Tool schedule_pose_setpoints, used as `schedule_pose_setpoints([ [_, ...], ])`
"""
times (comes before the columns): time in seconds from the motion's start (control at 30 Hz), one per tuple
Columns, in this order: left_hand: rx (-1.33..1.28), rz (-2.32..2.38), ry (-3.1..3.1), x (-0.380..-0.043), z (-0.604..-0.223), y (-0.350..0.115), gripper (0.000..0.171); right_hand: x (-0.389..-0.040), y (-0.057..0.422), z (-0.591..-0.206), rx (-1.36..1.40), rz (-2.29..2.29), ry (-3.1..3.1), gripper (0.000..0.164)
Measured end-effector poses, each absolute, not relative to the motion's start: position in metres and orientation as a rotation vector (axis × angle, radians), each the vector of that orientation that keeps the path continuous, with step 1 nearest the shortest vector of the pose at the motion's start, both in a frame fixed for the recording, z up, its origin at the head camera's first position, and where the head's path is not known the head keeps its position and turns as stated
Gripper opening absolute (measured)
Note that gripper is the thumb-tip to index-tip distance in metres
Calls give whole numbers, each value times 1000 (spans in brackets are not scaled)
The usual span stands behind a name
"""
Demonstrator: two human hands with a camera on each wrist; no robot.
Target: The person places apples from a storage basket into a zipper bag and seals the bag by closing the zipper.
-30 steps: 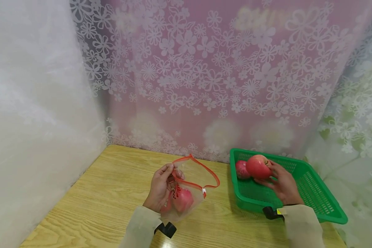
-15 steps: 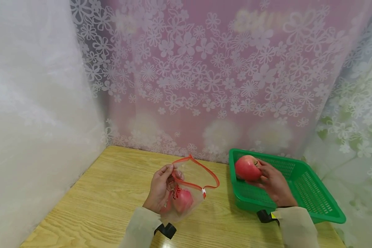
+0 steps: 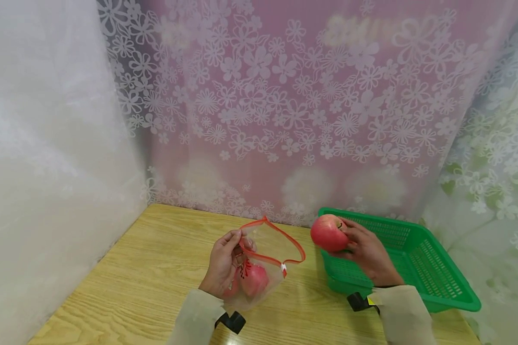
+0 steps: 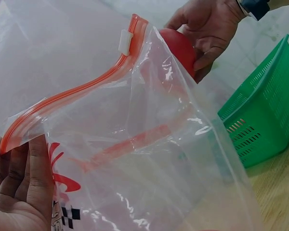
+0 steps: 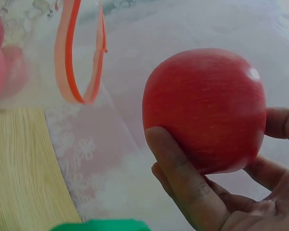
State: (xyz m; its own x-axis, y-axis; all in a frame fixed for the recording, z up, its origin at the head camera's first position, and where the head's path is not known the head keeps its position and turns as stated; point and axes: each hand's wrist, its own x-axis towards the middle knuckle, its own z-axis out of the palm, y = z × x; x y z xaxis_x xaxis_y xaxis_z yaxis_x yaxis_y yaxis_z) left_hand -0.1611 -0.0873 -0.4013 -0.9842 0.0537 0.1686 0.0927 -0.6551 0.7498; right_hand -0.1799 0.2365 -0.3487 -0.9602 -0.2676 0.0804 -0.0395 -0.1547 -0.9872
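In the head view my left hand (image 3: 222,261) pinches the rim of a clear zip bag (image 3: 262,256) with an orange-red zip edge and a white slider (image 4: 125,42). The bag's mouth gapes. Reddish-pink fruit (image 3: 254,279) shows through its lower part, with red and black print in front. My right hand (image 3: 369,254) holds a red apple (image 3: 329,233) by its side, fingers curled round it, above the left rim of the green basket (image 3: 440,268). In the right wrist view the apple (image 5: 204,110) sits between thumb and fingers. The apple is apart from the bag's mouth.
The basket stands at the right of the wooden table (image 3: 134,273), near the back. A pink floral curtain (image 3: 250,120) hangs behind, with a whitish sheet (image 3: 56,143) on the left. Black straps with small blocks (image 3: 230,322) sit at both wrists.
My right hand has carried the apple left, from over the basket's inside to its left rim. The other fruit seen in the basket earlier is now hidden. My left hand and the bag stay nearly still.
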Motion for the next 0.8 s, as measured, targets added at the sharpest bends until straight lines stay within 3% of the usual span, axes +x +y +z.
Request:
schedule_pose_setpoints([
  [0.23,-259,-2837,-1300,-162,-403,-88,19,-179,219,-343,-403,-2209,1935,38],
  [0.8,-263,-2842,-1297,-162,-403,-89,18,-182,179,-336,-423,-2073,1972,51],
])
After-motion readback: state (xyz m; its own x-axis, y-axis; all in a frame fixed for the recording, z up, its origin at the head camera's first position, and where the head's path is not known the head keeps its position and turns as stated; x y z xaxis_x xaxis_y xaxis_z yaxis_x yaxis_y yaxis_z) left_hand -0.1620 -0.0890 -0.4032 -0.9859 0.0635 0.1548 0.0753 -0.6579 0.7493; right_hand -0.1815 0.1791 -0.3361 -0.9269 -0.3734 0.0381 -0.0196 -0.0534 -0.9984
